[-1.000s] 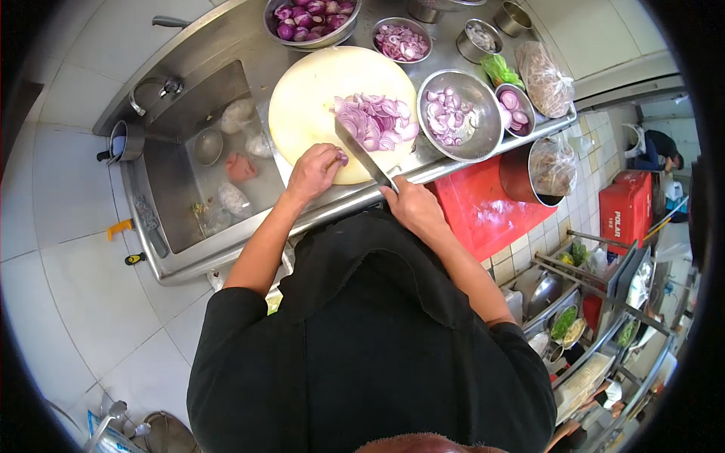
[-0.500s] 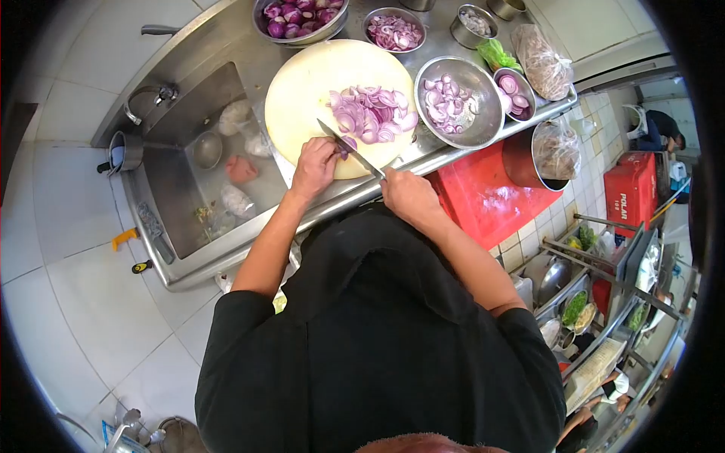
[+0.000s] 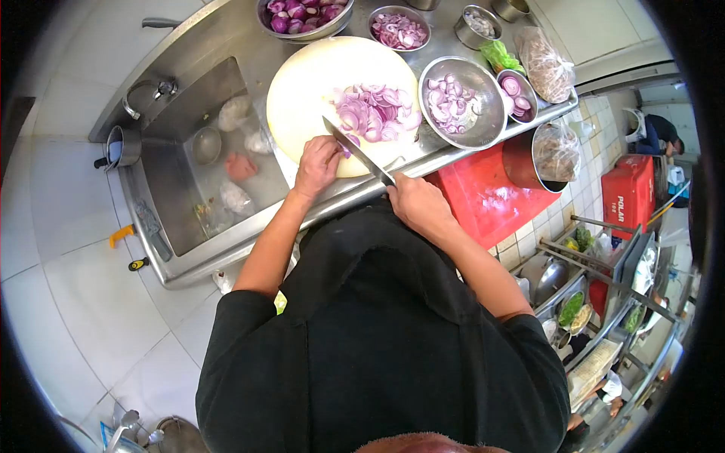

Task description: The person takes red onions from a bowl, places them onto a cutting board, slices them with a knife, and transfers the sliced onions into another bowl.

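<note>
My left hand [image 3: 318, 164] is closed on a small piece of purple onion [image 3: 347, 150] at the near edge of the round cream cutting board [image 3: 298, 83]. The fingers partly hide the piece. In my right hand [image 3: 420, 204] is the handle of a knife [image 3: 359, 153], its blade slanting up and left over the board, close beside the onion piece. A pile of sliced onion [image 3: 372, 112] lies on the board beyond the blade. Right of the board, a steel colander [image 3: 483, 128] holds cut onion.
A sink [image 3: 170, 181] with bags and a small bowl lies left. Whole onions fill a bowl [image 3: 302, 35] behind the board. Smaller bowls and a bagged item [image 3: 545, 64] stand at the right. A pot [image 3: 521, 162] rests near a red surface [image 3: 479, 200]. A person [image 3: 664, 134] is far right.
My right hand moved slightly left, then back right, with the knife. The blade remains beside my left hand, which keeps hold of the onion piece. The whole view has shifted a little.
</note>
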A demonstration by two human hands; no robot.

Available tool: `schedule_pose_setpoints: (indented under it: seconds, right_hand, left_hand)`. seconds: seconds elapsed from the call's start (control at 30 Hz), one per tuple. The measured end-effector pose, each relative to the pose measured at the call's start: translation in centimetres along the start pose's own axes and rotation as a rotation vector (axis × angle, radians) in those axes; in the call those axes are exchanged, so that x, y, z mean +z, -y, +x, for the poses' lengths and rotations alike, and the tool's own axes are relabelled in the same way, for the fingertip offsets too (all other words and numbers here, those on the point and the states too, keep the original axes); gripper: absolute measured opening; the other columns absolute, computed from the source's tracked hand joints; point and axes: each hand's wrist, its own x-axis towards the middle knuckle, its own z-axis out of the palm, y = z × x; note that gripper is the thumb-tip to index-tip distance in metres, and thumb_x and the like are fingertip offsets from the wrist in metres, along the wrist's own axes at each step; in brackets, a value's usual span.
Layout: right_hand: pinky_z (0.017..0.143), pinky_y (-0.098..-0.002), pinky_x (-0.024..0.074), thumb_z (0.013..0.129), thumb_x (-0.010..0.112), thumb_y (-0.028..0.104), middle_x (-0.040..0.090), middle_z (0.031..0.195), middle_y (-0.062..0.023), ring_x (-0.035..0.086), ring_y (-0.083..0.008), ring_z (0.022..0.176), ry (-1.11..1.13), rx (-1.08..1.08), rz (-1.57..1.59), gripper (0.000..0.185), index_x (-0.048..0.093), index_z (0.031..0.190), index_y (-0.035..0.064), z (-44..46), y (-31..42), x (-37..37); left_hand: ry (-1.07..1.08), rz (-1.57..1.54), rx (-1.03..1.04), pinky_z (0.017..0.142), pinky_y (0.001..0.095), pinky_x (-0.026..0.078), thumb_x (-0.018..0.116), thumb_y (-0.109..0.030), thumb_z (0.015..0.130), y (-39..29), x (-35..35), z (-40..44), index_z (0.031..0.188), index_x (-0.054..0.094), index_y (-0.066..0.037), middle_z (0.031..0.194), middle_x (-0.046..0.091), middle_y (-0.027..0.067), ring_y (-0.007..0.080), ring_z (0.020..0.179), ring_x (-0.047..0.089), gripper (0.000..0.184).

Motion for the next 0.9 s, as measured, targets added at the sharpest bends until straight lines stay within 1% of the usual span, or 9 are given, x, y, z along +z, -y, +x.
schedule_pose_setpoints:
  seconds: [0.03, 0.13, 0.3, 0.4, 0.43, 0.63, 0.83, 0.9]
  right_hand:
    - [0.078, -0.0552, 0.0578, 0.098, 0.051, 0.017, 0.072, 0.084, -0.0277, 0.073, -0.0447, 0.083, -0.003, 0.014, 0.008, 0.025, 0.065, 0.095, -0.0031, -0.2, 0.1, 0.0]
    - [0.082, -0.0567, 0.0564, 0.099, 0.052, 0.019, 0.072, 0.087, -0.0292, 0.072, -0.0473, 0.087, 0.017, -0.005, -0.003, 0.027, 0.065, 0.097, -0.0040, 2.1, -0.9, 3.4]
    - [0.085, -0.0577, 0.0549, 0.100, 0.052, 0.021, 0.071, 0.086, -0.0291, 0.071, -0.0481, 0.088, 0.025, 0.007, 0.007, 0.028, 0.064, 0.099, -0.0034, 2.6, 0.2, 1.1]
    - [0.085, -0.0580, 0.0545, 0.100, 0.053, 0.022, 0.071, 0.086, -0.0287, 0.071, -0.0480, 0.088, 0.020, 0.022, 0.041, 0.027, 0.064, 0.098, -0.0027, 0.7, 1.1, -1.0]
    - [0.085, -0.0581, 0.0543, 0.100, 0.054, 0.023, 0.071, 0.086, -0.0287, 0.070, -0.0480, 0.087, 0.015, 0.029, 0.056, 0.028, 0.064, 0.097, -0.0026, 0.1, 1.1, -1.3]
    - [0.082, -0.0599, 0.0539, 0.100, 0.058, 0.025, 0.071, 0.086, -0.0296, 0.070, -0.0487, 0.085, 0.066, 0.050, 0.033, 0.028, 0.063, 0.096, -0.0022, -0.9, 0.7, -0.8]
    - [0.079, -0.0596, 0.0547, 0.099, 0.059, 0.024, 0.069, 0.082, -0.0307, 0.070, -0.0478, 0.083, 0.066, 0.075, 0.013, 0.025, 0.062, 0.096, -0.0012, -1.3, 0.4, -0.8]
    - [0.078, -0.0591, 0.0550, 0.099, 0.059, 0.024, 0.069, 0.081, -0.0303, 0.071, -0.0471, 0.082, 0.035, 0.025, 0.022, 0.026, 0.062, 0.096, -0.0009, -0.5, -0.4, 0.9]
  left_hand:
    - [0.002, -0.001, -0.005, 0.088, 0.0406, 0.048, 0.072, 0.000, 0.079, 0.1, 0.0, -0.1, 0.092, 0.068, -0.002, 0.098, 0.068, 0.0112, 0.0311, 0.097, 0.065, 0.014]
    - [0.010, -0.017, -0.019, 0.088, 0.0402, 0.049, 0.072, 0.001, 0.079, 0.2, 0.0, -0.1, 0.091, 0.069, -0.002, 0.097, 0.068, 0.0115, 0.0312, 0.096, 0.065, 0.013]
    - [0.004, -0.059, -0.063, 0.087, 0.0399, 0.050, 0.071, 0.001, 0.080, 0.4, 0.1, -0.3, 0.091, 0.070, -0.001, 0.097, 0.069, 0.0122, 0.0320, 0.095, 0.066, 0.012]
    - [-0.026, -0.062, -0.012, 0.087, 0.0398, 0.050, 0.070, 0.001, 0.081, 0.6, 0.1, -0.3, 0.093, 0.070, 0.000, 0.097, 0.069, 0.0123, 0.0323, 0.095, 0.066, 0.012]
    - [-0.023, -0.057, -0.023, 0.087, 0.0398, 0.050, 0.071, 0.001, 0.081, 0.7, 0.1, -0.5, 0.093, 0.070, 0.000, 0.098, 0.069, 0.0124, 0.0323, 0.095, 0.066, 0.012]
    - [-0.037, -0.064, -0.030, 0.088, 0.0402, 0.050, 0.071, 0.000, 0.081, 0.9, 0.4, -0.5, 0.093, 0.070, -0.001, 0.099, 0.069, 0.0133, 0.0328, 0.096, 0.066, 0.012]
    - [-0.044, -0.085, -0.067, 0.088, 0.0404, 0.050, 0.071, 0.000, 0.080, 0.8, 0.5, -0.6, 0.093, 0.070, -0.001, 0.099, 0.069, 0.0135, 0.0329, 0.097, 0.066, 0.012]
    - [-0.043, -0.084, -0.074, 0.088, 0.0403, 0.050, 0.071, 0.000, 0.080, 0.7, 0.4, -0.6, 0.092, 0.070, -0.001, 0.099, 0.069, 0.0134, 0.0328, 0.096, 0.066, 0.013]
